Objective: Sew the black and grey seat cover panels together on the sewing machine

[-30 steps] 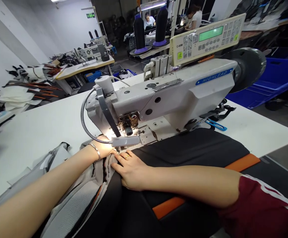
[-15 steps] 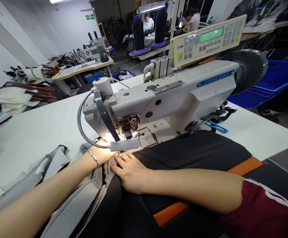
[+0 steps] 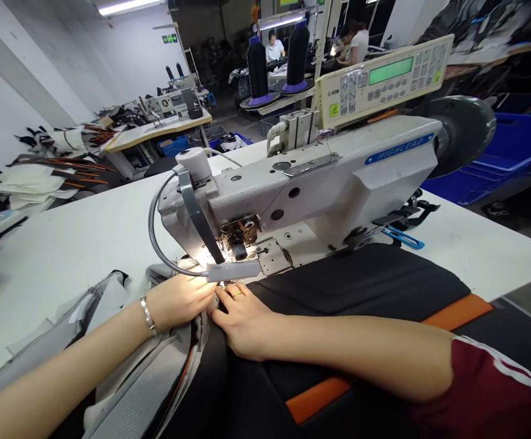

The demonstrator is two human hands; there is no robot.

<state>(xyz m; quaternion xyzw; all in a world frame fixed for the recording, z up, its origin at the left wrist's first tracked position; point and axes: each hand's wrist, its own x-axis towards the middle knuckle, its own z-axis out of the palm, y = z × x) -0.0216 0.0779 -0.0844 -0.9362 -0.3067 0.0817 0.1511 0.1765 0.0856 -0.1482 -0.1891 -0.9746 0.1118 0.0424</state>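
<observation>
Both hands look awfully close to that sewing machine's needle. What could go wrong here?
The left hand and right hand press the fabric just in front of the needle area, so a slip might bring a fingertip under it. The bracelet could also snag on the grey mesh piece.

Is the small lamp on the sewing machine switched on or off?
On. The lamp throws bright light on the left hand and the grey fabric beneath it.

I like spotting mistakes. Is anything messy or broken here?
Nothing looks broken. Both hands, left hand and right hand, lie flat on the fabric by the sewing machine. Only the far pile of cut pieces looks untidy.
</observation>
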